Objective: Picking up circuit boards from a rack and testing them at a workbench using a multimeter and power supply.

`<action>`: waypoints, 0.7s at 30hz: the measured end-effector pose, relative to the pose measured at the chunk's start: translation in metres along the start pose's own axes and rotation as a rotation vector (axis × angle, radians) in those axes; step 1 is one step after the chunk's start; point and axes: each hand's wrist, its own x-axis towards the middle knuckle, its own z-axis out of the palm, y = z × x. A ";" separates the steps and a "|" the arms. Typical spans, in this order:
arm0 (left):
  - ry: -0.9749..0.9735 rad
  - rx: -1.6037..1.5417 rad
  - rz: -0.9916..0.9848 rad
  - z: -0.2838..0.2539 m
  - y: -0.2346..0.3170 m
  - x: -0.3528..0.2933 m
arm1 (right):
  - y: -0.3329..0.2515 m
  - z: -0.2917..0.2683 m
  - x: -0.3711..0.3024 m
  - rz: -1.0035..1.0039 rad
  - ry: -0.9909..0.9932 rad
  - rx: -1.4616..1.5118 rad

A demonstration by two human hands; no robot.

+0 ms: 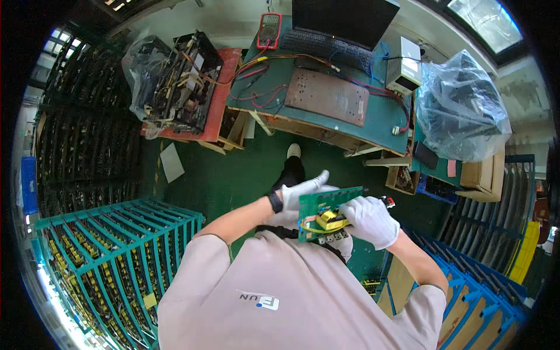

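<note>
A green circuit board [312, 205] with a yellow-wrapped transformer [331, 220] is held up in front of my body. My right hand [372, 223], in a white glove, is closed on the board's right part, its fingertips beside the transformer. To the board's left is my left hand [296, 196], also gloved, with a dark watch at the wrist. Its thumb stands away from the palm and the stretched fingers reach toward the back of the board, which partly hides them. Whether they touch it I cannot tell.
Ahead stands a green workbench [265, 87] with a laptop [344, 23], a red multimeter [269, 28], a brown perforated plate [326, 96] and cables. An open electronic unit [189, 87] sits on a red table. Racks of boards [116, 251] stand left; a blue rack [472, 291] is right.
</note>
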 end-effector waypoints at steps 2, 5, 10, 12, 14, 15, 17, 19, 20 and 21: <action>0.272 0.355 0.180 -0.077 0.035 0.009 | 0.035 -0.009 0.017 0.130 0.017 -0.011; 0.625 1.229 0.510 -0.147 0.109 -0.008 | 0.082 -0.022 0.046 0.268 0.066 -0.067; 1.033 1.843 0.862 -0.220 0.226 0.003 | 0.162 0.002 0.106 0.359 0.092 -0.115; 1.063 1.994 0.819 -0.216 0.266 0.011 | 0.184 0.015 0.138 0.377 0.048 -0.110; 1.026 2.100 0.697 -0.218 0.297 0.018 | 0.205 0.029 0.174 0.402 -0.006 -0.106; 1.024 2.095 0.691 -0.223 0.307 0.023 | 0.213 0.033 0.191 0.409 -0.037 -0.097; 0.989 2.272 0.624 -0.228 0.324 0.031 | 0.230 0.042 0.220 0.413 -0.087 -0.085; 0.969 2.257 0.560 -0.228 0.335 0.035 | 0.245 0.051 0.245 0.389 -0.094 -0.082; 0.984 2.278 0.527 -0.228 0.339 0.034 | 0.252 0.053 0.256 0.356 -0.089 -0.091; 0.999 2.298 0.493 -0.228 0.342 0.034 | 0.257 0.056 0.265 0.352 -0.096 -0.090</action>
